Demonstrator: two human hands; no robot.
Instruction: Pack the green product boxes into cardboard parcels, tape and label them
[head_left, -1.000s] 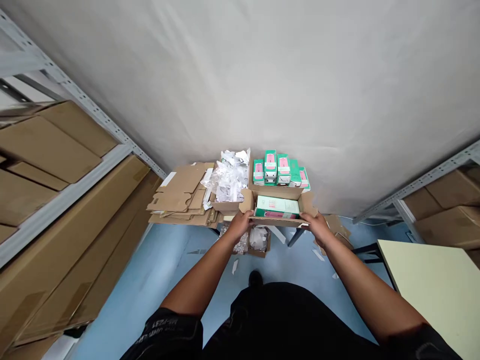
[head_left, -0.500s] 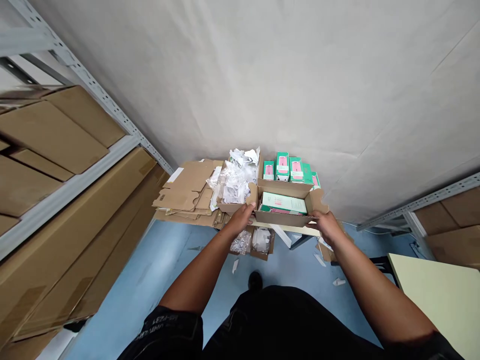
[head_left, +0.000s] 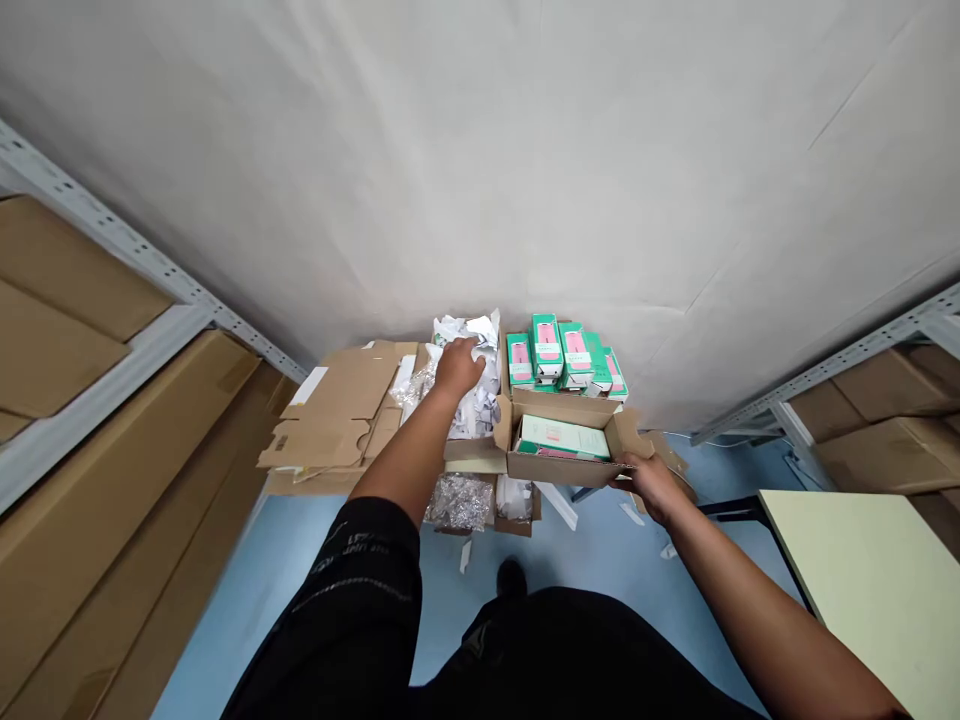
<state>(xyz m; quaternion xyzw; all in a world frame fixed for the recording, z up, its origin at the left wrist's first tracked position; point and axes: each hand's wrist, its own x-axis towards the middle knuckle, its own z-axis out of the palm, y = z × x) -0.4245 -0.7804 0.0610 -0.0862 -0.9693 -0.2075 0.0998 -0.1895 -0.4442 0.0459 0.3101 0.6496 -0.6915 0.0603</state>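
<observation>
My right hand (head_left: 649, 482) grips the right end of an open cardboard box (head_left: 559, 468), its fingers partly hidden under the flap. Inside the box lies a white and green carton (head_left: 564, 436) with some pink on its side. My left hand (head_left: 459, 368) is over a heap of crumpled white paper (head_left: 474, 412), with thumb and fingers apart and the fingertips at the paper. The heap fills a carton just left of the held box. Behind the box stand several green cartons with pink pictures (head_left: 576, 352).
Flattened cardboard boxes (head_left: 330, 405) are stacked at the left of the table. Below are boxes holding bubble wrap (head_left: 461, 500) and white packing (head_left: 514, 497). Shelves with large cartons (head_left: 127, 500) run along the left; more cartons (head_left: 885, 400) and a pale table (head_left: 862, 570) are right.
My left hand has let go of the box's left end and moved up and left to the crumpled paper. My right hand still holds the box. The view has shifted slightly.
</observation>
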